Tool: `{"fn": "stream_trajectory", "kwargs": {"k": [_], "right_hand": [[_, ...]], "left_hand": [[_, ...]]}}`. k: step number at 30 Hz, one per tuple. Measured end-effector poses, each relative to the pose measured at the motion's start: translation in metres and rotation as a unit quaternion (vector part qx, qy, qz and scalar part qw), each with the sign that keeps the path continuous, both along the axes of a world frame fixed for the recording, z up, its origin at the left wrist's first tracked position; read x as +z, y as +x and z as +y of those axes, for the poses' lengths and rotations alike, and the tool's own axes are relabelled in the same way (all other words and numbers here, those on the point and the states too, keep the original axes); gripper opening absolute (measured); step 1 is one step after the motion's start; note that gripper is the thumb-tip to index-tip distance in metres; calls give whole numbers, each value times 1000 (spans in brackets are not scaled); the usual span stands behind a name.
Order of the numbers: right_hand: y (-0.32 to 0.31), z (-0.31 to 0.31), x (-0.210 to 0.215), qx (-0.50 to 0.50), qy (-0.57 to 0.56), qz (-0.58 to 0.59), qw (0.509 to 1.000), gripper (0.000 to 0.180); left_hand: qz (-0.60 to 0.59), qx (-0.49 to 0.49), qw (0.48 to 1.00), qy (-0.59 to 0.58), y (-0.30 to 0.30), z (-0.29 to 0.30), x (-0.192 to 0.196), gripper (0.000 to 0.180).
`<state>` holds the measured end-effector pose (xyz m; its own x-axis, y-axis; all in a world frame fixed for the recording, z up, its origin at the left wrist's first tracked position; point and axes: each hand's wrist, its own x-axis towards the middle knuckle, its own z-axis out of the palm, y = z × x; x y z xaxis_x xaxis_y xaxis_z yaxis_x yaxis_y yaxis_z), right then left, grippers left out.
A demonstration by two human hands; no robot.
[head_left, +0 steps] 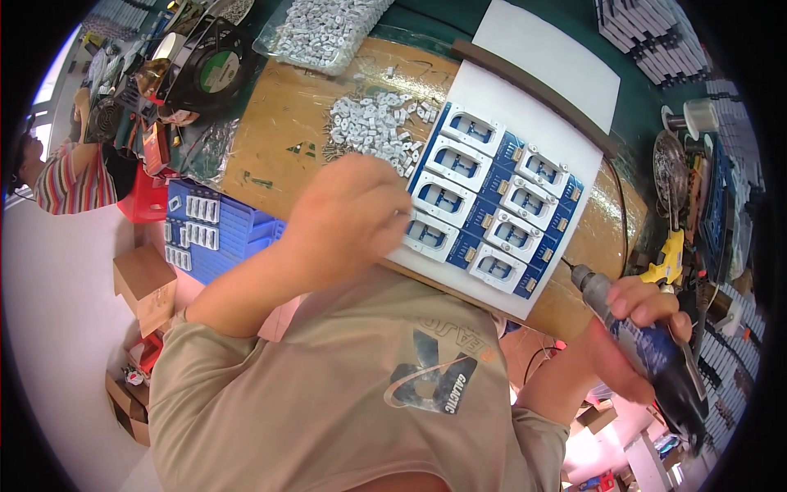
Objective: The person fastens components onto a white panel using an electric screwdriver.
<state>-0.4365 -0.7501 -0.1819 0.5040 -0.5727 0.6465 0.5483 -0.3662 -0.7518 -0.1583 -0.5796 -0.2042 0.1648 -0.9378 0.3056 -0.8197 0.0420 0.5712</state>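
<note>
In my right hand (639,328) is a pistol-shaped power screwdriver (674,373), its thin bit pointing to the near right edge of a white sheet (533,98). On that sheet lie two columns of blue circuit boards (481,215) carrying white oval-holed frames (443,199). Small screws or posts show on some right-column frames. My left hand (357,217) hovers by the left column's near end, fingers curled together and slightly blurred; whatever they pinch is hidden. Just beyond it, a loose heap of small white plastic pieces (373,123) lies on the brown work board (270,139).
A clear bag of white pieces (324,37) lies behind the heap. A dark bar (533,94) crosses the sheet. At left are a fan (217,70), a blue tray (246,225) and another person (74,176). Stacked parts (652,37) and a yellow tool (668,258) stand right.
</note>
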Motion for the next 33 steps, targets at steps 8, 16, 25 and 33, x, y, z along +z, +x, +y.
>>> {"fn": "stream_trajectory", "kwargs": {"k": [8, 16, 25, 33], "right_hand": [[47, 25, 20, 98, 42, -30, 994, 81], [71, 34, 19, 158, 44, -24, 986, 84], [84, 37, 18, 175, 31, -11, 984, 84], [90, 40, 18, 169, 8, 10, 986, 82]], "left_hand": [[-16, -30, 995, -94, -67, -32, -22, 10], [19, -39, 999, -27, -70, -33, -26, 15], [37, -42, 998, -34, -70, -32, -27, 17], [46, -53, 997, -41, -66, -31, -28, 17]]}}
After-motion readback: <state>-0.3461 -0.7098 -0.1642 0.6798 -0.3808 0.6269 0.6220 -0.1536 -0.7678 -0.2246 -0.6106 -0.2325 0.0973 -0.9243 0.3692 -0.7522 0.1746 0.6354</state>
